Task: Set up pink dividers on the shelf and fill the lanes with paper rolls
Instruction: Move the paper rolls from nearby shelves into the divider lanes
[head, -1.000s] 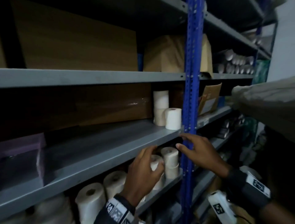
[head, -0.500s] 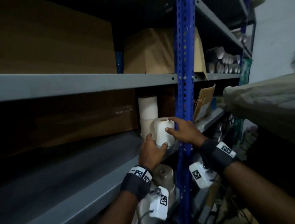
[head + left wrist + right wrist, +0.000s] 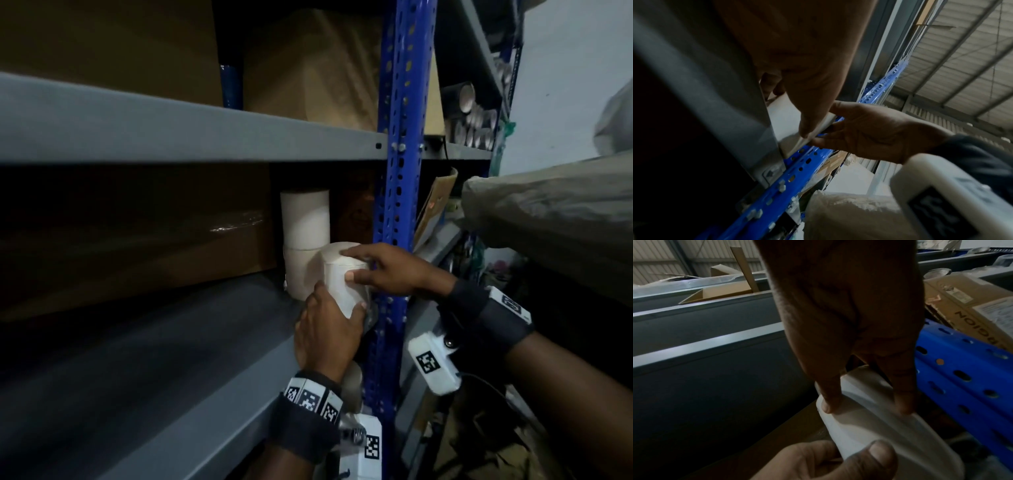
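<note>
Since half a second ago both hands stay on the smooth white cylindrical paper roll (image 3: 337,277): left hand (image 3: 327,337) cups its base, right hand (image 3: 394,272) pinches its top rim, beside the perforated blue post (image 3: 397,171).

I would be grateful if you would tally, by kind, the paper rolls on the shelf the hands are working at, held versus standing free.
Paper rolls held by both hands, left hand and right hand: 1, the front roll.
Paper rolls standing free behind it: 2, the upper roll stacked on the lower roll.
Total: 3.
</note>
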Tool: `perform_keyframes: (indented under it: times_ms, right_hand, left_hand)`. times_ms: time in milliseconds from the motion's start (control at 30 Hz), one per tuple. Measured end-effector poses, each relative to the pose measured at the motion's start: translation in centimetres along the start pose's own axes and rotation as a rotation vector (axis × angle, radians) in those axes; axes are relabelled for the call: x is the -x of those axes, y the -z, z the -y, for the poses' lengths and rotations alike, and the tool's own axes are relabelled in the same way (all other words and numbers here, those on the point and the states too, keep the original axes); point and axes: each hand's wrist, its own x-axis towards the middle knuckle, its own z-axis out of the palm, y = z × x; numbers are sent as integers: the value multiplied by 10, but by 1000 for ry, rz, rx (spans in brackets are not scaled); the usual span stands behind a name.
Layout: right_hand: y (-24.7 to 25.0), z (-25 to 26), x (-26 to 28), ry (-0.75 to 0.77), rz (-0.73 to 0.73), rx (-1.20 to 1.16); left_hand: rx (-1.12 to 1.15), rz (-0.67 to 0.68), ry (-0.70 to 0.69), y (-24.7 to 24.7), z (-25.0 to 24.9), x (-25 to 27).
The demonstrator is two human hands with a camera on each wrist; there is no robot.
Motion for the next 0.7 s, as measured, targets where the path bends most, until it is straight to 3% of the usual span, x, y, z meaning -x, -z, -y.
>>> perform_keyframes:
  times_ms: [200, 367, 700]
  right_hand:
    - [5, -1, 30, 73, -59, -98]
    - [24, 6, 66, 152, -99, -338]
    - [50, 73, 154, 371, 5, -534]
  left_hand:
    - [40, 30, -40, 8, -6, 10]
    - [234, 19, -122, 24, -16, 35]
    - [225, -257, -124, 68, -41, 143]
